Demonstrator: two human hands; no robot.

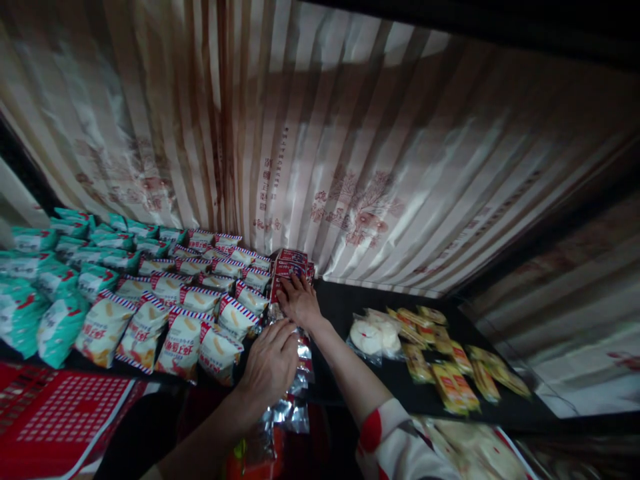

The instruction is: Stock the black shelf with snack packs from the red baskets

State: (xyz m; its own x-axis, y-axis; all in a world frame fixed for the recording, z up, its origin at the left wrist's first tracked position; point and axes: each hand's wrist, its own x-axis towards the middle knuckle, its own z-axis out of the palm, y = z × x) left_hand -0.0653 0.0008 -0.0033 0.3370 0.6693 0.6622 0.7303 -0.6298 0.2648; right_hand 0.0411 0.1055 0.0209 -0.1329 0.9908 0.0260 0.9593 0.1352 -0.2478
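Note:
My right hand [300, 301] reaches forward with its fingers spread over a stack of dark red packets [290, 259] by the curtain. Nearer to me, my left hand [273, 360] has its fingers together and bent at the left edge of a strip of shiny silver and red packets [303, 367]. This strip runs towards me and hangs over the front edge of the black shelf [333, 373]. To the left of my hands stand rows of white snack bags [177, 343] with red and blue striped tops. Dim light blurs the fingertips.
Teal bags [63, 327] fill the far left. To the right lie round white flatbreads [367, 337] in clear bags and several yellow packs [453, 387]. A pale printed curtain [350, 167] hangs behind. A red basket [65, 413] stands below at the left.

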